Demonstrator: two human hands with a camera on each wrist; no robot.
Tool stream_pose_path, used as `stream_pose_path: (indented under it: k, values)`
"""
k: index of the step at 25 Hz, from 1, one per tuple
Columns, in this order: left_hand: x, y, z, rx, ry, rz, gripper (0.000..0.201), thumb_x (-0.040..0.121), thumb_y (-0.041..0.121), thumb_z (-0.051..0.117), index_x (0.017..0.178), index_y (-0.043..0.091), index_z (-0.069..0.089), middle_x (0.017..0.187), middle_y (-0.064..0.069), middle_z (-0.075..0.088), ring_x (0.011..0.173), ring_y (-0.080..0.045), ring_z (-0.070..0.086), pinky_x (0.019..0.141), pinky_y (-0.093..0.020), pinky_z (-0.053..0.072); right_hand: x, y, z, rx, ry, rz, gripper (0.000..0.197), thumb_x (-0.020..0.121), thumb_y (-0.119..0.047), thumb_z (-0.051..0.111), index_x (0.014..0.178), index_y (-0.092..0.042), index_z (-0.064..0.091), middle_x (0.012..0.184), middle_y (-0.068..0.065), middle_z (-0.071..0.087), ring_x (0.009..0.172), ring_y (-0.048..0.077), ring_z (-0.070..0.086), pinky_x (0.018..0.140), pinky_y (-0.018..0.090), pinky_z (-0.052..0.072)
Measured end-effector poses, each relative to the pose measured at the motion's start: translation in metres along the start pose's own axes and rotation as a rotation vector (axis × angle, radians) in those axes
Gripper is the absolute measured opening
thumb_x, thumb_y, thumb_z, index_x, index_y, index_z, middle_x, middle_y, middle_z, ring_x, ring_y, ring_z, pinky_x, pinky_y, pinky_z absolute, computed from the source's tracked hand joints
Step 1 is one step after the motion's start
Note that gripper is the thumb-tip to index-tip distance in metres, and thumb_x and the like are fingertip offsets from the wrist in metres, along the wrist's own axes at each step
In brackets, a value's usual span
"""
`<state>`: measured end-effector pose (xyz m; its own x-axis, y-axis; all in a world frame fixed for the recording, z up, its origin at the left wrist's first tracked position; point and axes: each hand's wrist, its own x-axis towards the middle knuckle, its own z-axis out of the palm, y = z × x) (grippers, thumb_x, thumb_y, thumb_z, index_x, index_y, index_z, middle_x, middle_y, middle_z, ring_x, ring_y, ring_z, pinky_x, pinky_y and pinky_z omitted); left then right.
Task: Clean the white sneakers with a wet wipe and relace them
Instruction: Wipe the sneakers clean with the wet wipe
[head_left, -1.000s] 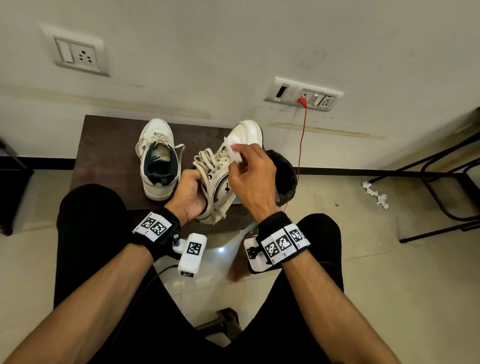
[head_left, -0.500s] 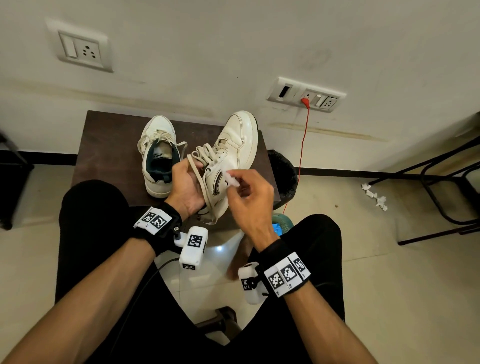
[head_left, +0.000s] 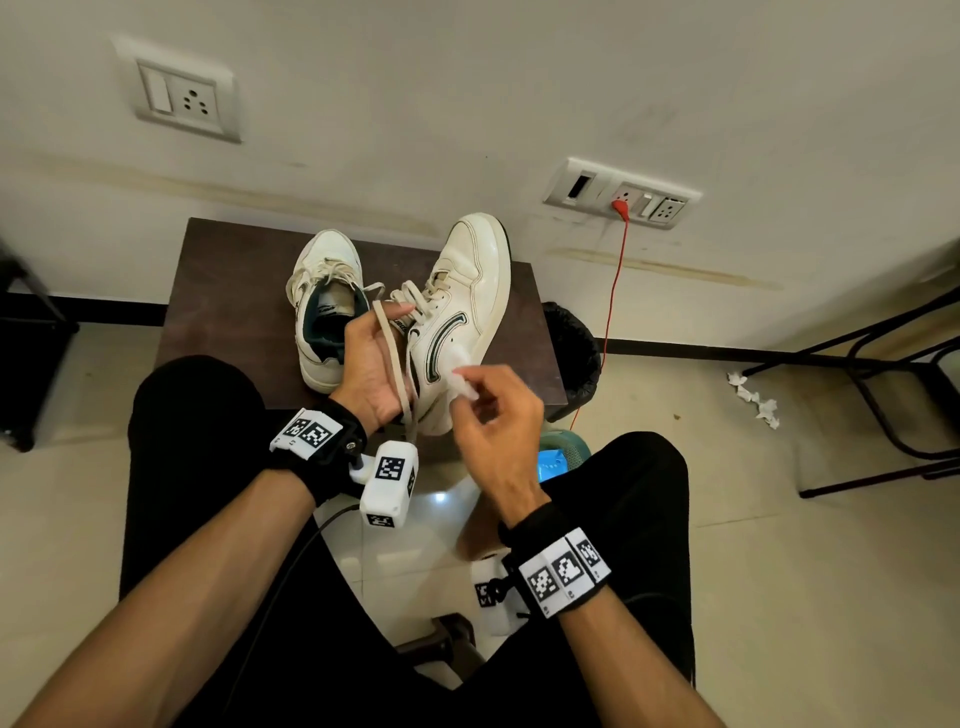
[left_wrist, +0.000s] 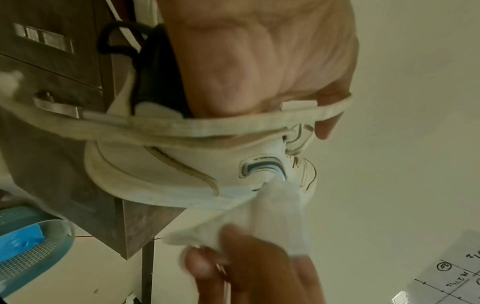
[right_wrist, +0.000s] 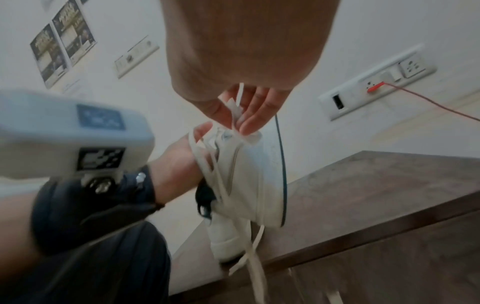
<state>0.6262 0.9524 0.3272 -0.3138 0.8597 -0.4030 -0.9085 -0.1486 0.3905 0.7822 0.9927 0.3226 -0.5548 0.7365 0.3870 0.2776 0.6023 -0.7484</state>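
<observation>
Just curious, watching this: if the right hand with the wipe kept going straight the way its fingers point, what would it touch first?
Most likely the side of the held sneaker, near its green stripe. The right hand pinches the wet wipe, which already seems to touch it.

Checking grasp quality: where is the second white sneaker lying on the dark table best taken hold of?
Probably at the heel collar of the white sneaker with the dark lining, from the person's near side: it sits upright, its opening faces up, its heel points towards them, and the left hand is beside it.
</observation>
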Motion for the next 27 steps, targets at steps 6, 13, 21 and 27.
stream_pose_path:
  k: [6, 13, 21, 27]
  values:
    - [-0.001, 0.001, 0.006, -0.011, -0.011, 0.005, 0.054, 0.093, 0.033, 0.052, 0.137, 0.003, 0.063, 0.128, -0.021, 0.068, 0.11, -0.037, 0.069, 0.106, -0.048, 0.052, 0.075, -0.007, -0.023, -0.009, 0.172, -0.012, 0.026, 0.092, -0.004, 0.068, 0.118, -0.007, 0.073, 0.113, 0.002, 0.069, 0.093, 0.011, 0.068, 0.073, 0.02, 0.059]
    - [-0.001, 0.005, 0.002, -0.032, -0.008, -0.007, 0.058, 0.097, 0.043, 0.052, 0.138, 0.003, 0.063, 0.133, -0.022, 0.066, 0.119, -0.039, 0.068, 0.104, -0.046, 0.054, -0.003, 0.009, 0.009, 0.015, -0.059, 0.074, 0.023, 0.084, -0.006, 0.065, 0.103, -0.018, 0.07, 0.086, -0.002, 0.064, 0.067, 0.011, 0.056, 0.06, 0.034, 0.055]
    - [0.007, 0.004, 0.0, -0.118, 0.031, 0.046, 0.046, 0.092, 0.03, 0.049, 0.131, 0.01, 0.063, 0.128, -0.018, 0.067, 0.117, -0.037, 0.066, 0.11, -0.05, 0.049, -0.021, 0.029, 0.001, 0.347, 0.153, 0.387, 0.025, 0.08, -0.003, 0.067, 0.099, -0.017, 0.072, 0.08, 0.017, 0.066, 0.072, 0.017, 0.056, 0.066, 0.036, 0.049]
    - [0.02, -0.014, -0.001, -0.106, 0.127, 0.047, 0.035, 0.085, 0.018, 0.048, 0.107, 0.007, 0.072, 0.107, -0.018, 0.073, 0.098, -0.037, 0.071, 0.107, -0.049, 0.051, -0.017, 0.042, 0.006, 0.437, 0.16, 0.572, 0.027, 0.076, -0.008, 0.066, 0.101, -0.012, 0.074, 0.08, 0.014, 0.067, 0.078, 0.022, 0.057, 0.073, 0.04, 0.049]
